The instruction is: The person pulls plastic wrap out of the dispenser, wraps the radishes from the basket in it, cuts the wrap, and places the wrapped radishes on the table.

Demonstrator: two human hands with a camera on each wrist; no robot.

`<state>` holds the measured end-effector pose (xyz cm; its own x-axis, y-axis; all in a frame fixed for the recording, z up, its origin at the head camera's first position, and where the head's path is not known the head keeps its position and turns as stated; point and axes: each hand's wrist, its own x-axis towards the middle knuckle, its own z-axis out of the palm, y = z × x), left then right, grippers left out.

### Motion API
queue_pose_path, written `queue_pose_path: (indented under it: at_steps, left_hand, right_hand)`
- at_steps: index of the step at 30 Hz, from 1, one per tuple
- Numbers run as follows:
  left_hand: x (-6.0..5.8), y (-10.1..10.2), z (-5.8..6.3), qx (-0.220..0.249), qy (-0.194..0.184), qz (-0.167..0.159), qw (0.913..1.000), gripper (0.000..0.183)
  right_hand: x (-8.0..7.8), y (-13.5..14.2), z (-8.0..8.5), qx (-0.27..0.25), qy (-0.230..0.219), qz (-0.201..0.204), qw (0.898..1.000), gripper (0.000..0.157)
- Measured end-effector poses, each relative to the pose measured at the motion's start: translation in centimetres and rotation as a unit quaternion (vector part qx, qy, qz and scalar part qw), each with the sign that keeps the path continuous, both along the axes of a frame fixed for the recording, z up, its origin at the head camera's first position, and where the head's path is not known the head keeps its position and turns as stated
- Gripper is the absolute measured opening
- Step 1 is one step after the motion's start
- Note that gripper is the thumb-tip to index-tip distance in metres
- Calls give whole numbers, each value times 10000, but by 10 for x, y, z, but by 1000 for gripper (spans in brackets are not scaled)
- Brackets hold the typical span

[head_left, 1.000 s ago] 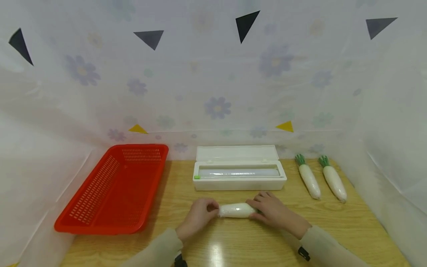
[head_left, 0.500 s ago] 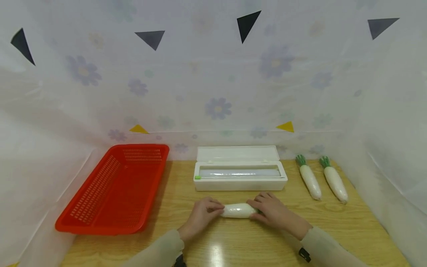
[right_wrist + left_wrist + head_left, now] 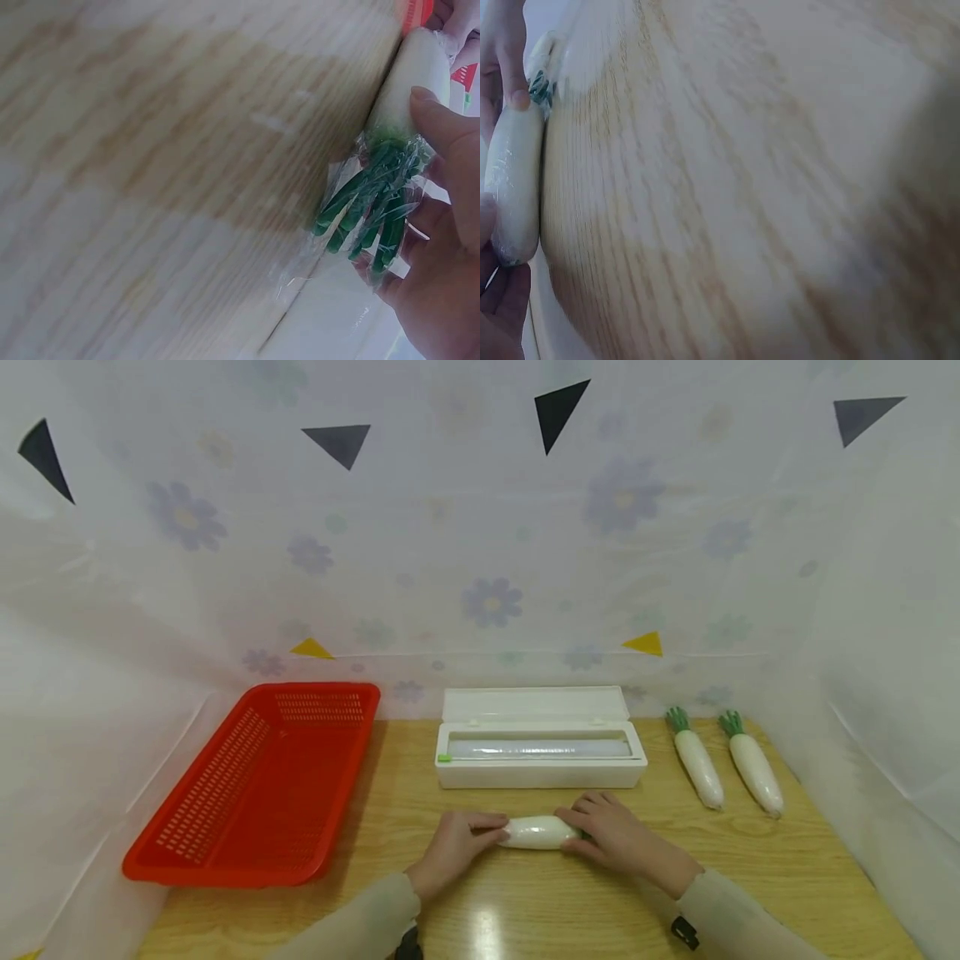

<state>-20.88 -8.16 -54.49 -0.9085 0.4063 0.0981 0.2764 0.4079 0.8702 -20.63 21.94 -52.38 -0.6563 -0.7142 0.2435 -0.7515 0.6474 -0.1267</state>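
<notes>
A white radish (image 3: 538, 832) wrapped in clear film lies crosswise on the table between my hands. Its green leaf stubs (image 3: 379, 199) point right, and loose film sticks out around them in the right wrist view. My left hand (image 3: 455, 847) pinches the root tip at the left end between thumb and fingers. With curled fingers and thumb, my right hand (image 3: 609, 833) grips the leafy end. Just behind stands a white cling film box (image 3: 540, 774), lid raised, with a roll of film (image 3: 538, 748) inside.
A red plastic basket (image 3: 225, 875) stands on the left of the wooden table (image 3: 600, 918). Two more radishes (image 3: 698, 768) with green tops, shiny as if wrapped, lie side by side at the right. A patterned white curtain (image 3: 420, 560) encloses the back and sides.
My left hand has moved slightly right, from the film at the radish's tip onto the tip itself. The right hand keeps its grip, and the radish has stayed nearly in place.
</notes>
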Motion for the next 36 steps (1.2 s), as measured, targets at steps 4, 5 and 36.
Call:
queue_pose_path:
  at_steps: [4, 5, 36]
  left_hand:
    - [-1, 0, 0, -108, 48, -110, 9999, 25]
    - [-1, 0, -1, -137, 68, -142, 9998, 25]
    - [-3, -1, 2, -584, 465, -386, 9965, 35]
  right_hand:
    - [-1, 0, -3, -107, 91, 39, 9999, 49]
    - [-1, 0, -3, -140, 93, 42, 9998, 49]
    - [-3, 73, 12, -47, -773, -672, 9947, 33]
